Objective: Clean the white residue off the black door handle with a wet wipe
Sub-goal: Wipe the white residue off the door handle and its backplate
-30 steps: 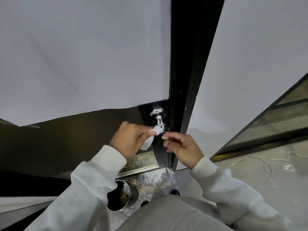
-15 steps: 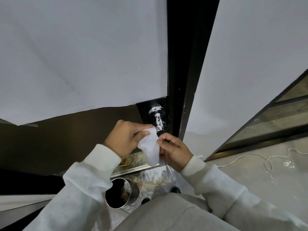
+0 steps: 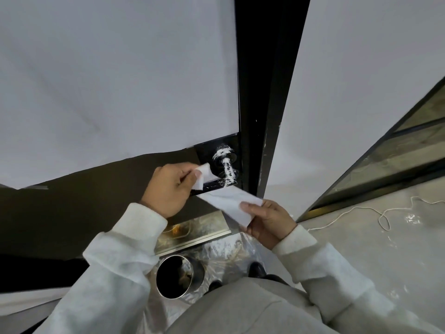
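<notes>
A black door handle [image 3: 226, 168] sticks out from a black plate on the door, streaked with white residue on its round base and its neck. A white wet wipe [image 3: 228, 203] is stretched out just below the handle. My left hand [image 3: 169, 189] pinches one end of the wipe beside the lever, left of the handle. My right hand [image 3: 267, 219] grips the other end, below and right of the handle. The wipe's middle passes under the lever's end; whether it touches the lever I cannot tell.
A round metal bin [image 3: 177, 277] stands on the floor below my hands, on crinkled clear plastic sheeting [image 3: 224, 251]. The black door frame [image 3: 260, 92] runs upright right of the handle. A white cord [image 3: 361, 210] lies on the grey floor at right.
The wipe was bunched between both hands; it is now pulled out flat. My left hand moved up beside the lever, and my right hand drew away down and to the right.
</notes>
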Motion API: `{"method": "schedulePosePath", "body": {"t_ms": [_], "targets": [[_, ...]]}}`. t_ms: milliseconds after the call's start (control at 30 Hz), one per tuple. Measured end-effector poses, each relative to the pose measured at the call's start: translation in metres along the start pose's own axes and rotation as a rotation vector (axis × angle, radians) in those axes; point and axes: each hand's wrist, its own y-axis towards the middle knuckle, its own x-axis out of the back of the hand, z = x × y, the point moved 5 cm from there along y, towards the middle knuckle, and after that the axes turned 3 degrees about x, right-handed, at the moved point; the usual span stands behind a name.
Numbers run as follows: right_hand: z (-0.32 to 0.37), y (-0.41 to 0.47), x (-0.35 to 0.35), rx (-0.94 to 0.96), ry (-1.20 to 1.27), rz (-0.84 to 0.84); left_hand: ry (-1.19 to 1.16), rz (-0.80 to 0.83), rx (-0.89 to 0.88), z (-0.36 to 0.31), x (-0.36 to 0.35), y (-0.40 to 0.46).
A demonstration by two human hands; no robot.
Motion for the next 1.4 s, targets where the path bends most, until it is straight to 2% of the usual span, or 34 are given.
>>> {"method": "schedulePosePath", "body": {"t_ms": [33, 67, 133, 200, 267, 367, 533, 667, 700, 767, 833, 867, 1000, 1133, 1300, 1400], "targets": [[0.003, 0.001, 0.002, 0.028, 0.041, -0.035, -0.079, 0.007, 0.099, 0.008, -0.001, 0.003], [0.005, 0.002, 0.003, 0.052, 0.071, -0.063, -0.271, 0.031, 0.241, 0.02, -0.005, 0.003], [0.007, 0.004, -0.001, 0.093, 0.096, -0.083, -0.828, 0.071, 0.587, 0.039, -0.02, -0.004], [0.005, 0.006, -0.007, 0.113, 0.067, -0.112, -1.206, 0.107, 0.831, 0.056, -0.032, -0.015], [0.003, 0.006, -0.01, 0.137, 0.035, -0.163, -1.385, 0.178, 0.915, 0.068, -0.042, -0.026], [0.013, 0.003, -0.006, 0.274, -0.007, -0.214, -1.526, 0.172, 0.957, 0.069, -0.067, -0.044], [0.048, -0.008, -0.005, 0.514, -0.204, -0.332, -1.76, 0.204, 0.897, 0.037, -0.115, -0.049], [0.061, -0.018, -0.028, 0.734, -0.587, -0.311, -1.863, 0.181, 0.745, 0.026, -0.113, -0.035], [0.059, -0.019, -0.033, 0.733, -0.592, -0.283, -1.885, 0.206, 0.703, 0.024, -0.111, -0.034], [0.053, -0.018, -0.041, 0.612, -0.38, -0.207, -1.896, 0.231, 0.633, 0.02, -0.11, -0.034], [0.048, -0.016, -0.041, 0.476, -0.174, -0.149, -1.897, 0.189, 0.6, 0.019, -0.111, -0.034], [0.048, -0.015, -0.041, 0.46, -0.145, -0.134, -1.903, 0.154, 0.582, 0.018, -0.111, -0.035], [0.048, -0.011, -0.042, 0.526, -0.268, -0.117, -1.802, 0.008, 0.495, 0.009, -0.111, -0.037], [0.045, -0.006, -0.047, 0.519, -0.361, -0.225, -1.587, -0.178, 0.425, 0.004, -0.106, -0.033], [0.04, -0.003, -0.051, 0.541, -0.429, -0.326, -1.523, -0.274, 0.425, 0.011, -0.106, -0.033], [0.033, -0.002, -0.054, 0.557, -0.343, -0.359, -1.524, -0.299, 0.432, 0.016, -0.107, -0.033]]}}
